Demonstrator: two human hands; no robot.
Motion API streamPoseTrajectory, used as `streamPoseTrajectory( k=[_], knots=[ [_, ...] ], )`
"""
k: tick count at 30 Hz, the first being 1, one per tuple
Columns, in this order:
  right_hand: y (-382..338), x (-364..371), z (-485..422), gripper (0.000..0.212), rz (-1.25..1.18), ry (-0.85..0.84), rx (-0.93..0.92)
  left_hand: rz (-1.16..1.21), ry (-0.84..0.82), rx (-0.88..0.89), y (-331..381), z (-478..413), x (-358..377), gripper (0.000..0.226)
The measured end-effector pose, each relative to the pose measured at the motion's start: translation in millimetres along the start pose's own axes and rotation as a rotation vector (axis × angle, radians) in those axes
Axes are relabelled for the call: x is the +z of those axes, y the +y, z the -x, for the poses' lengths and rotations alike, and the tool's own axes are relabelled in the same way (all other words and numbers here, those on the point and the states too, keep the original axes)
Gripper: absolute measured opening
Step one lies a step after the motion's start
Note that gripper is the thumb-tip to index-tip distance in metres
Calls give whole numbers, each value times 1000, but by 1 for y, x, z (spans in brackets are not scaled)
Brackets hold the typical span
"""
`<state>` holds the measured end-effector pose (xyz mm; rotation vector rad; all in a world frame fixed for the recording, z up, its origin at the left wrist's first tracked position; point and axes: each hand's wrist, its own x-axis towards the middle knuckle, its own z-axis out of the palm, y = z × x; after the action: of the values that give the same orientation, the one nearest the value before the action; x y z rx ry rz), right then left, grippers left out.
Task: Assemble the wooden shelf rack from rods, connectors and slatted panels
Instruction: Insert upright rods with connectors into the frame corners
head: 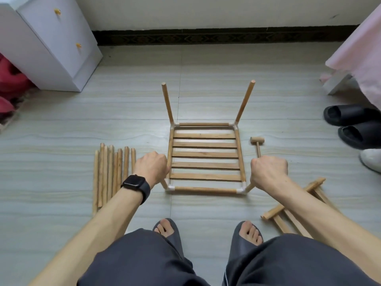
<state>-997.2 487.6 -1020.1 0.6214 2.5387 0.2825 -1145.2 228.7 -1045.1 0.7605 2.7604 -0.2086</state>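
On the floor ahead, left hand [151, 167] grips the frame's [205, 189] near-left post [164, 184], right hand [268, 172] its near-right post [250, 187]; loose rods [107, 174] lie lengthwise nearer the left.

Loose rods [111, 174] left; mallet [256, 144] right

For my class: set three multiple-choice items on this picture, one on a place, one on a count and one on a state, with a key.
1. Where does the mallet lie?
A. on top of the slats
B. in a toolbox
C. on the floor, right of the framed panel

2. How many flat slats does the framed panel hold?
A. three
B. five
C. eight

3. What are the left hand and right hand doing?
A. each grips one of the near corner rods
B. both lie flat on the floor
C. one swings the mallet

Key: 1 C, it lies beside the panel's right edge; 2 B, five slats show between the end rods; 3 A, both fists are curled round the uprights.
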Motion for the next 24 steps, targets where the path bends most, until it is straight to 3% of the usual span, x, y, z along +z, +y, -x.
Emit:
streamPoseTrajectory(
  k=[2, 4, 6, 8, 10, 14, 17, 21, 24],
  knots=[
    [-12, 2, 0, 22, 82, 56, -12, 206, -39, -2, -8, 0, -4, 40],
    [-31, 5, -5, 27, 111, 160, -87, 674, -74, -76, -22, 6, -6, 51],
    [-56, 8, -14, 38, 64, 174, -186, 1151, 13, -250, -45, 10, 2, 59],
    [-85, 15, -27, 46, 16, 110, -277, 1322, 147, -463, -72, 21, 25, 49],
    [-116, 24, -42, 52, -17, 16, -358, 1166, 150, -589, -98, 40, 59, 39],
    [-173, 50, -64, 64, -22, -159, -499, 783, -97, -763, -134, 87, 133, 25],
    [-204, 68, -68, 75, -14, -233, -545, 607, -270, -898, -143, 114, 171, 42],
    [-223, 89, -66, 77, 2, -326, -585, 651, -367, -931, -151, 125, 196, 61],
    [-221, 95, -68, 78, 42, -293, -597, 666, -341, -897, -153, 119, 203, 60]
  ],
)
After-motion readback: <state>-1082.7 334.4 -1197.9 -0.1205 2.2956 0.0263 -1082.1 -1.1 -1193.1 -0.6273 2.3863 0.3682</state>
